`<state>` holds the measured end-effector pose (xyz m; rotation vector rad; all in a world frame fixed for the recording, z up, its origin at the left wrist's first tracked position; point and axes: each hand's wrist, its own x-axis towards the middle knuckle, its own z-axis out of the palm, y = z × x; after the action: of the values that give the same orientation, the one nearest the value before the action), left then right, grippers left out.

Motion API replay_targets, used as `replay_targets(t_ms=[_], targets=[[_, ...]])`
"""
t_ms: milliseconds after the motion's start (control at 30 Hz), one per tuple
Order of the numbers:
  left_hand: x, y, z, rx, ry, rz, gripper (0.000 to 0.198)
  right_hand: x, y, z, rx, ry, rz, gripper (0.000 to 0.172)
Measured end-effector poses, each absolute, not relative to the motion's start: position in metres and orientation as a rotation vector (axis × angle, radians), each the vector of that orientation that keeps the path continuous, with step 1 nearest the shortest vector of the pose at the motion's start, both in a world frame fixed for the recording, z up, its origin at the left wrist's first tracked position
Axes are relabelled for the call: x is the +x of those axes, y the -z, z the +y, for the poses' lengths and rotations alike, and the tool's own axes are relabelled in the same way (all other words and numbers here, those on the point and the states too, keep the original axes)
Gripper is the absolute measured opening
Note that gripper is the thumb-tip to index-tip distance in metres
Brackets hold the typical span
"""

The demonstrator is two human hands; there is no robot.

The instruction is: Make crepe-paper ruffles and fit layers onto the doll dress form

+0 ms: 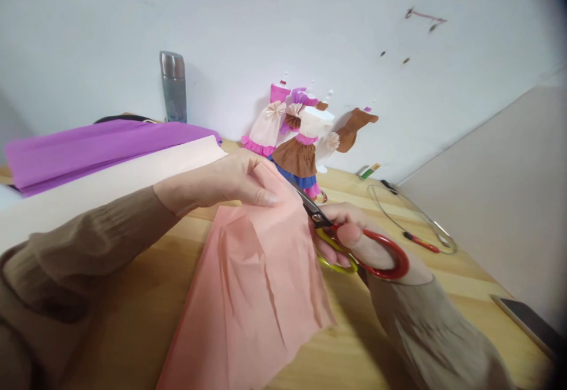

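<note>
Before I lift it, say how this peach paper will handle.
Probably floppy: the peach paper sags in creased folds from the left hand. Likely light and easily torn; it looks thin, its edge ragged.

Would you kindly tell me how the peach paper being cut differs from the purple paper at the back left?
The peach paper is pinched and lifted by the left hand, with the scissors in the right hand at its edge; the purple paper lies untouched on the table. The peach paper is creased and rumpled; the purple paper sits in long, smooth folds. Both look like thin craft paper.
</note>
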<state>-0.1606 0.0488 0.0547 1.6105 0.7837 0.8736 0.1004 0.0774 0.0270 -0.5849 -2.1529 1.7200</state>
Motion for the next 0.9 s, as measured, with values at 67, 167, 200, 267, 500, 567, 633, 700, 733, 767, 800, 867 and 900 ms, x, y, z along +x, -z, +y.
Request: replay_targets(t_ms=[67, 167, 200, 267, 500, 567, 633, 700, 733, 767, 800, 867, 900], targets=[[-0.162, -0.055, 0.049, 1.629, -0.809, 0.755, 0.017, 0.104, -0.024, 0.078, -0.587, -1.734, -2.127, 0.059], [-0.162, -0.054, 0.05, 1.66, -0.798, 0.783, 0.016, 0.107, -0.023, 0.077, -0.569, -1.79, -2.1, 0.059], [-0.162, -0.053, 0.051, 1.665, -0.807, 0.796, 0.016, 0.107, -0.023, 0.077, -0.561, -1.804, -2.103, 0.059], [-0.161, -0.052, 0.051, 1.652, -0.816, 0.796, 0.016, 0.106, -0.025, 0.076, -0.539, -1.797, -2.154, 0.063], [-0.153, -0.051, 0.049, 1.729, -0.836, 0.844, 0.017, 0.101, -0.03, 0.075, -0.465, -1.726, -2.236, 0.067], [-0.149, -0.052, 0.048, 1.784, -0.86, 0.851, 0.011, 0.102, -0.028, 0.075, -0.473, -1.731, -2.234, 0.067], [-0.147, -0.053, 0.046, 1.813, -0.874, 0.834, 0.007, 0.103, -0.026, 0.076, -0.481, -1.747, -2.232, 0.067], [-0.146, -0.053, 0.044, 1.812, -0.848, 0.832, 0.007, 0.103, -0.025, 0.076, -0.474, -1.756, -2.231, 0.065], [-0.147, -0.053, 0.044, 1.805, -0.828, 0.835, 0.007, 0.103, -0.024, 0.077, -0.477, -1.755, -2.223, 0.065], [-0.147, -0.053, 0.044, 1.796, -0.802, 0.837, 0.009, 0.103, -0.024, 0.077, -0.486, -1.755, -2.213, 0.064], [-0.148, -0.053, 0.044, 1.788, -0.779, 0.837, 0.01, 0.102, -0.024, 0.077, -0.495, -1.762, -2.198, 0.064], [-0.148, -0.052, 0.045, 1.779, -0.765, 0.823, 0.011, 0.101, -0.023, 0.078, -0.514, -1.775, -2.166, 0.063], [-0.149, -0.053, 0.045, 1.773, -0.767, 0.82, 0.012, 0.101, -0.022, 0.078, -0.517, -1.776, -2.152, 0.062]])
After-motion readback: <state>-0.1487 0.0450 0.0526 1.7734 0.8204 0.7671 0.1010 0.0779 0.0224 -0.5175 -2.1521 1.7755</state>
